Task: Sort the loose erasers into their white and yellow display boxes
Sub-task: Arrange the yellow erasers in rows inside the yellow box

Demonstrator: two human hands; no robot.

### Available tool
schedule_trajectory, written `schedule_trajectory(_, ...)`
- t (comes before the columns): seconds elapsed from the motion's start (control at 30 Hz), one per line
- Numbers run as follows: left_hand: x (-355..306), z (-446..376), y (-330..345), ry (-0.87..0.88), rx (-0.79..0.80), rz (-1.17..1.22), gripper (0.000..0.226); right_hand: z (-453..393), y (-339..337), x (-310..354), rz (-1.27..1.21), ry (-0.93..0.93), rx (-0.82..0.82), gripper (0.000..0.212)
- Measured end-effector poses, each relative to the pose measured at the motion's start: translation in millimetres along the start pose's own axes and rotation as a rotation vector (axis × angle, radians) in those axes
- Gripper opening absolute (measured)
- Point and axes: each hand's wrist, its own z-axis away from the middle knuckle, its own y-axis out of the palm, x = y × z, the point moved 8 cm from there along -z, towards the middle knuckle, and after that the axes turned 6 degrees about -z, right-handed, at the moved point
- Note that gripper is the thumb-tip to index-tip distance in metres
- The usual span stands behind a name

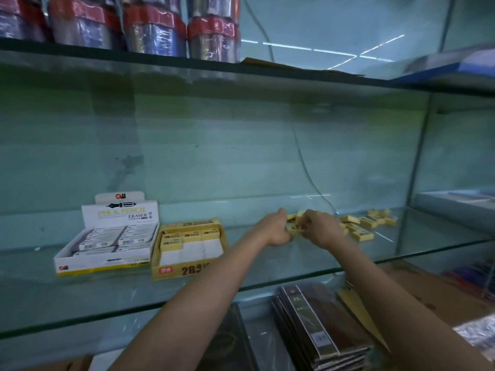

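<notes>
Both arms outstretched, left hand and right hand fingers clamped on yellow erasers.

White display box, 9 o'clock on the glass shelf: raised back flap reads "ERASER" with a CE mark beside it; the gold line above looks like "INK & PENCIL", blurred. Red logo on the flap's top tab and on the front left corner, letters unclear. Yellow display box just beside it at 3 o'clock: front wall shows "2B" in large dark type, followed by cut-off characters, plus a red label too small to read; "2B" also on its back flap. Dark notebooks at 5 o'clock under the shelf: spine strip reads "32". Loose erasers carry print, unreadable.
</notes>
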Motion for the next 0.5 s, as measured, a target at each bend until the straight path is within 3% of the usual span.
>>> schedule_trajectory(0.2, -6.8, 4.8, -9.4, 0.024, -0.018, 0.042, 0.047, 9.4, 8.0, 21.5, -0.089, -0.121, 0.064, 0.027)
schedule_trajectory(0.4, 19.8, 27.4, -27.9, -0.003, 0.062, 0.018, 0.061, 22.7, 16.4, 46.2, -0.517, -0.204, 0.248, 0.023)
schedule_trajectory(0.5, 45.7, 48.5, -47.4, -0.027, 0.097, 0.154, 0.056, 29.5, 16.5, 65.9, -0.673, -0.247, 0.285, 0.022)
